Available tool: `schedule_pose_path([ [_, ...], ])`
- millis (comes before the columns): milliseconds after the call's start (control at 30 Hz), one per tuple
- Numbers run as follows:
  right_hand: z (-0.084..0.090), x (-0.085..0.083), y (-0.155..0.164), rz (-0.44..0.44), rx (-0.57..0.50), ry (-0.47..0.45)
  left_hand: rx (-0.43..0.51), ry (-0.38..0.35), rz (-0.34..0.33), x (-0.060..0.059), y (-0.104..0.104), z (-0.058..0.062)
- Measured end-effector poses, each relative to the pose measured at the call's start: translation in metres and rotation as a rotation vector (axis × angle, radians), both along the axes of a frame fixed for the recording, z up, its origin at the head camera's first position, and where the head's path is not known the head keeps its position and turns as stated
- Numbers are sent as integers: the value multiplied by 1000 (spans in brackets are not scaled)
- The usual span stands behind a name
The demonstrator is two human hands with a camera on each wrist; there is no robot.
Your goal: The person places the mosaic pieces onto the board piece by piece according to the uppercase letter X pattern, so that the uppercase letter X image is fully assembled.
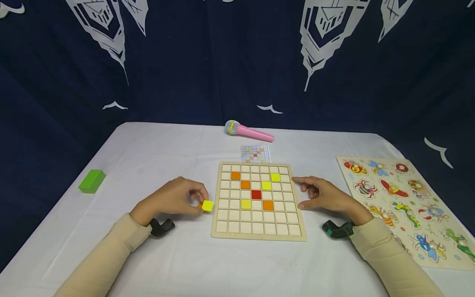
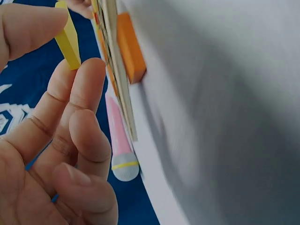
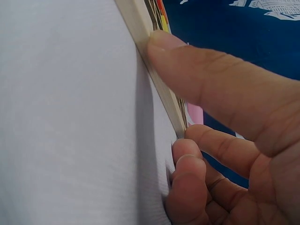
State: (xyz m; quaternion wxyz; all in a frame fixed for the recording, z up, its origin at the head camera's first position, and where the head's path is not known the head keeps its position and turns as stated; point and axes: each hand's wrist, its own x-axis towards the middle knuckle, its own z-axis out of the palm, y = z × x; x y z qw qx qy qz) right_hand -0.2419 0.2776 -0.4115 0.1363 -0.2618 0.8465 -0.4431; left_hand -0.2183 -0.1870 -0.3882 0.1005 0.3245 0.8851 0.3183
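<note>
Left hand (image 1: 174, 201) pinches a yellow square tile (image 1: 208, 206) between thumb and fingertips, just left of the wooden grid board (image 1: 259, 236), mid-height on its left edge. An orange tile (image 2: 131, 47) lies on the desk under that hand, touching or nearly touching the board's edge. Right hand (image 1: 323, 194) holds nothing: thumb pressed against the board's right edge, other fingers loosely curled on the cloth.

Big to small:
- desk (image 1: 148, 148) under a white cloth, dark blue printed curtain (image 1: 222, 62) behind
- insect peg puzzle (image 1: 445, 264) at the right, well apart from the board
- grid board at centre, holding two orange, three yellow and one red tile; remaining cells bare
- pink toy microphone (image 1: 248, 130) at the far side
- green block (image 1: 91, 181) at far left
- pattern card (image 1: 255, 153) just beyond the board
- loose yellow and orange tiles by the left hand

Doing it well, my read: check the cell against the pattern card first, keep the right thumb bracing the board, bring the tile in flat and square to the cell so it drops in without catching the ribs, and stay clear of seated tiles.

No readable writing or brand anywhere; the card shows only coloured squares.
</note>
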Motion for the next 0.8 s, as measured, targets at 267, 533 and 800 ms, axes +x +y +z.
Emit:
schedule_pose_path([
  [267,0,0,-1,2,2,7,-42,63,-18,0,12,-1],
  [533,-2,-1,1,1,-1,5,-112,98,-37,-1,33,4],
  [800,-1,-1,1,4,0,11,-146,95,-65,1,52,7],
])
